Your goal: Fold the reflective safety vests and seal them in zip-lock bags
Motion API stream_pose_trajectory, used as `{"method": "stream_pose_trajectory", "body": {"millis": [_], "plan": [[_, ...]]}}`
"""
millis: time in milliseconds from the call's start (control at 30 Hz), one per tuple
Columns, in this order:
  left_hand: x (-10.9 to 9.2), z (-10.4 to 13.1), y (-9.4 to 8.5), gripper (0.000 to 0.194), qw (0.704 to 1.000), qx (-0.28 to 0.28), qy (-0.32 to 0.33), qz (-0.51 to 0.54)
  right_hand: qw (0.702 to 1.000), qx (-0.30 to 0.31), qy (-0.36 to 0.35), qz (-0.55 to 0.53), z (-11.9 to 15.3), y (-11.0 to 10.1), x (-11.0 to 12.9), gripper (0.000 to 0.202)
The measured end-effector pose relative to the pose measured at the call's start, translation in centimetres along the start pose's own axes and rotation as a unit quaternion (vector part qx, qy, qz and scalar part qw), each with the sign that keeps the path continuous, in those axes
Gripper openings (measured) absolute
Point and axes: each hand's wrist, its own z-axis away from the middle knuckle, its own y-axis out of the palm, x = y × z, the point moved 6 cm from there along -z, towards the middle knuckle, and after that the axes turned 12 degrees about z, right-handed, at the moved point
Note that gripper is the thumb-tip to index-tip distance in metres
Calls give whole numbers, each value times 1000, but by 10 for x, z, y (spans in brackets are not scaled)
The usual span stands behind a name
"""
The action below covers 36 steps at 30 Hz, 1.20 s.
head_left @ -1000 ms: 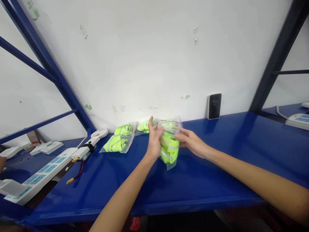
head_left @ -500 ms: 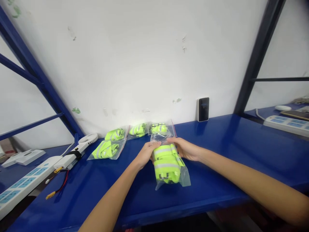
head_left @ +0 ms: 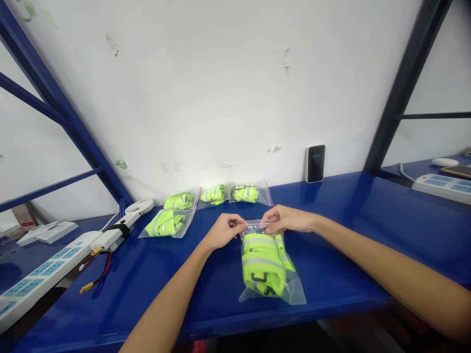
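A clear zip bag with a folded neon-yellow vest with grey stripes inside lies near the front edge of the blue table. My left hand pinches the left corner of its top edge between thumb and fingers. At the right part of the same edge, my right hand is closed on the plastic. The bag's top strip is stretched between both hands. Behind, along the wall, several similar bags lie flat, among them a right one and a front left one.
A dark-faced device leans upright against the wall. On the left are a small white fan, a white pack with red and black wires and a long power strip. Blue posts frame the table.
Both hands have moved from the bag's sides onto its top edge, and the fingers now pinch it. The bag lies slightly closer to the front edge. The view has shifted a little.
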Motion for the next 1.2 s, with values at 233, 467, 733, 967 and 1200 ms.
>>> {"method": "stream_pose_trajectory", "body": {"millis": [233,467,733,967,1200], "plan": [[-4,0,-5,23,993,-26,56,-101,992,-44,-24,115,7,-17,10,34],[-11,2,22,24,989,-23,87,-117,939,-84,-101,318,5,-3,31,29],[-5,-7,18,27,991,-36,95,-86,950,-111,-63,285,2,-11,26,19],[-21,2,23,29,982,-35,131,-129,952,-140,-64,264,4,-9,31,29],[-21,3,22,30,980,-35,139,-139,941,-165,-75,287,4,-9,32,26]]}}
